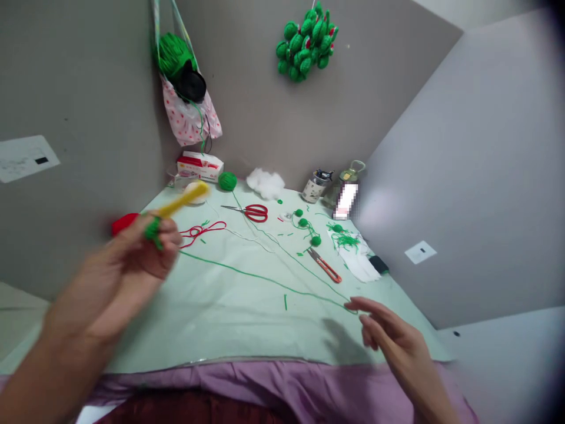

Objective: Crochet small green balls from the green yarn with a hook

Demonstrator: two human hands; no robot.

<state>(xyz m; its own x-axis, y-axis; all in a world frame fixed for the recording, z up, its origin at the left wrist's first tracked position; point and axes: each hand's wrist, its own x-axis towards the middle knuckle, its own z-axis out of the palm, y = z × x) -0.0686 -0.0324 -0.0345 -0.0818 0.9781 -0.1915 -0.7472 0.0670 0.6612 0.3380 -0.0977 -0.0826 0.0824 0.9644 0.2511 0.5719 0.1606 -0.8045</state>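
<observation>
My left hand [132, 259] is raised over the left side of the table, fingers closed on a yellow crochet hook [183, 200] and a small green crocheted piece [153, 229]; the hand is blurred by motion. A green yarn strand [265, 278] runs from it across the pale green tablecloth [229, 318] to my right hand [388, 335]. That hand hovers low at the right front, fingers loosely curled, its fingertips touching or pinching the strand's end; I cannot make out which.
Red-handled scissors [253, 212], red thread snips [325, 266], small green crocheted balls [309, 231], a green yarn ball [227, 181], red yarn [123, 222], white stuffing [265, 182], a box [199, 165], jars [315, 187] and yarn scraps lie on the table. A bag of green yarn [188, 100] and a crocheted cluster [306, 44] hang on the wall.
</observation>
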